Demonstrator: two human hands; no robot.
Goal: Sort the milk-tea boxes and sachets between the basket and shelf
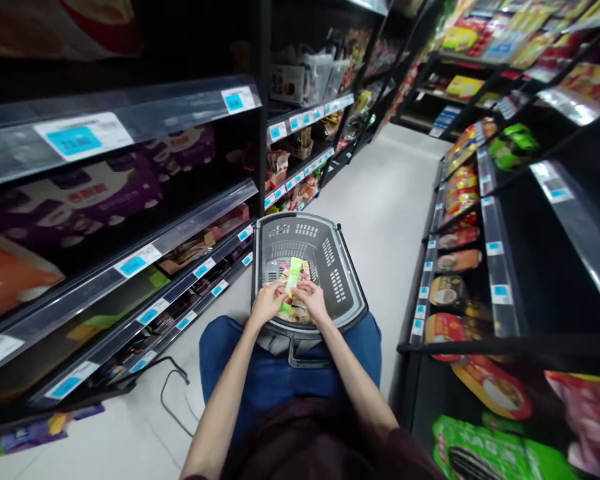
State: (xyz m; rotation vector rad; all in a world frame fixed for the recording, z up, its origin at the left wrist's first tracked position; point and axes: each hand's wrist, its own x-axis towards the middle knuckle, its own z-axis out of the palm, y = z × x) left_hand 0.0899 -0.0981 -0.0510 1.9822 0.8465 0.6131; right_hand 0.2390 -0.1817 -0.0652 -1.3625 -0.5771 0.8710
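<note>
Both my hands are over a grey shopping basket (347,267) that stands on the floor between my knees. My left hand (270,300) pinches one side of a narrow bright green snack packet (295,270). On its other side, my right hand (309,297) grips the same packet with fingers closed. The packet is held lengthwise, its green top pointing away from me. Several small colourful packets (300,313) lie in the basket beneath my hands, partly hidden by them. The basket's handle (307,363) is folded down toward me.
Dark shelving with price tags (139,260) runs along my left, holding purple packs (85,193). On the right, shelves carry packaged food and a large green bag (495,450). A pale floor aisle (380,187) stretches ahead. A purple packet (35,432) and a thin black cord (173,393) lie at lower left.
</note>
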